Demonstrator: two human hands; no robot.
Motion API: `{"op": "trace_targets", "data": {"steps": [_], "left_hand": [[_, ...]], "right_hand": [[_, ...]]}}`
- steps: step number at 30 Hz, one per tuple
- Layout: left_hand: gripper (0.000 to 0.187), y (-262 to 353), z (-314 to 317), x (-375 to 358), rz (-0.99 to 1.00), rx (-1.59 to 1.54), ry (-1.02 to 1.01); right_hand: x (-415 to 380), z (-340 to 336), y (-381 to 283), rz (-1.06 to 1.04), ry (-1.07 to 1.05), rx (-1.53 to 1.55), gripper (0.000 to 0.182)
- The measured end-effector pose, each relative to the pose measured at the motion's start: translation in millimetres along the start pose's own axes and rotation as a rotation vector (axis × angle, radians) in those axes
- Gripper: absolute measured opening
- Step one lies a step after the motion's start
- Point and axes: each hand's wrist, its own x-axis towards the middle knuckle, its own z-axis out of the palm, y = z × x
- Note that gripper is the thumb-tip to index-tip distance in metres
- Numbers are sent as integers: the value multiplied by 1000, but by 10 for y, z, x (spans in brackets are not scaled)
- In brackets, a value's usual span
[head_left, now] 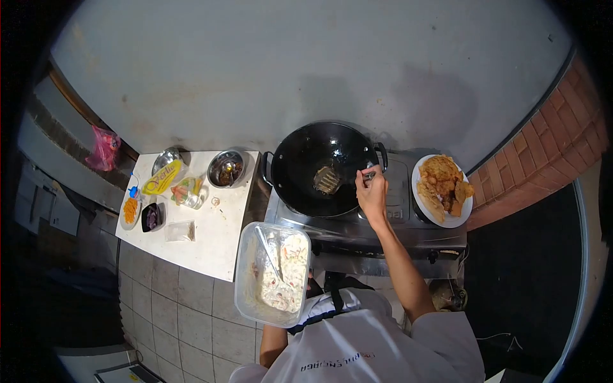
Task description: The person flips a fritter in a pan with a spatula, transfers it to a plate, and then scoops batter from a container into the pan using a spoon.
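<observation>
Pinching with right grip (373,185), fingertips drawn close together over the right side of the black wok (292,169); cannot confirm any object between them. Noted inside the wok, near centre: slatted brownish piece (327,181). Supporting clear container (244,300) of pale mixture (294,250) and spoon (267,250) with left grip (311,279), mostly hidden; cannot tell finger spread. Noted at right: plate (457,222) of fried food (439,173).

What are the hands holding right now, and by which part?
The left hand, mostly hidden, apparently supports the plastic container from beneath. The right hand pinches what looks like a utensil handle over the wok.
</observation>
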Motion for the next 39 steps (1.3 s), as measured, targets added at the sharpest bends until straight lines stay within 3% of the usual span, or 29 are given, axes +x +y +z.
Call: {"op": "trace_targets", "data": {"steps": [9, 16, 18, 20, 22, 29, 35, 39], "left_hand": [[90, 70, -137, 56, -70, 19, -114], [88, 33, -48, 29, -60, 74, -102], [90, 54, -108, 27, -61, 18, -128], [92, 43, -87, 33, -69, -39, -155], [93, 28, -51, 18, -52, -59, -116], [85, -1, -23, 52, -93, 43, -91], [86, 22, -21, 44, -145, 87, -137], [86, -11, 2, 11, -70, 44, -67]], "right_hand": [[19, -39, -24, 87, -29, -42, 15], [-22, -258, -92, 72, -128, 224, 6], [-31, -341, -47, -60, -157, 331, 10], [-16, -479, -122, -18, -213, 314, 16], [1, -567, -161, -322, -264, 147, 19], [-248, -778, -74, -265, -508, 149, 20], [-359, -929, 135, -199, -452, 127, 20], [-392, -1082, 262, -209, -430, 119, 21]]}}
